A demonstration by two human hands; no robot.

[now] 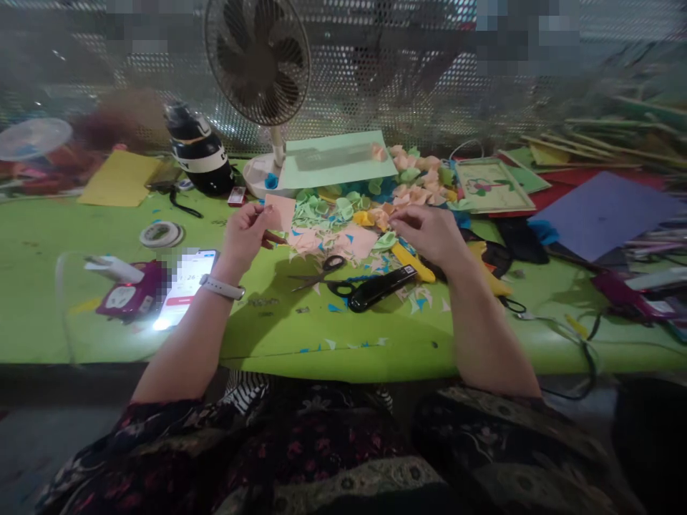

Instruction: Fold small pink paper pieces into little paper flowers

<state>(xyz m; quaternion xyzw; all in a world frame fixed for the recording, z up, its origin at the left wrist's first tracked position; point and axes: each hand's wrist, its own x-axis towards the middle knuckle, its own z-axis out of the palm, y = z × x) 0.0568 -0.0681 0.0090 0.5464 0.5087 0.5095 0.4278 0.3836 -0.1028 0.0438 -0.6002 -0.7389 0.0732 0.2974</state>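
My left hand (248, 232) pinches a peach paper square (280, 213) between thumb and fingers. Over the right part of the paper heap my right hand (426, 230) has its thumb and fingertips pressed together; whatever is between them is too small to name. Just beyond it are folded peach paper pieces (421, 193). Green paper pieces (343, 207) lie between the two hands, with flat peach paper (362, 242) below them. Black scissors (328, 272) and a black stapler (382, 287) rest nearer to me among small paper scraps.
A fan (260, 61) and a black bottle (201, 154) stand at the back. To the left lie a lit phone (185, 286), a tape roll (159, 234) and a purple glue gun (132, 292). Purple paper (604, 214) and another glue gun (625, 295) are at right.
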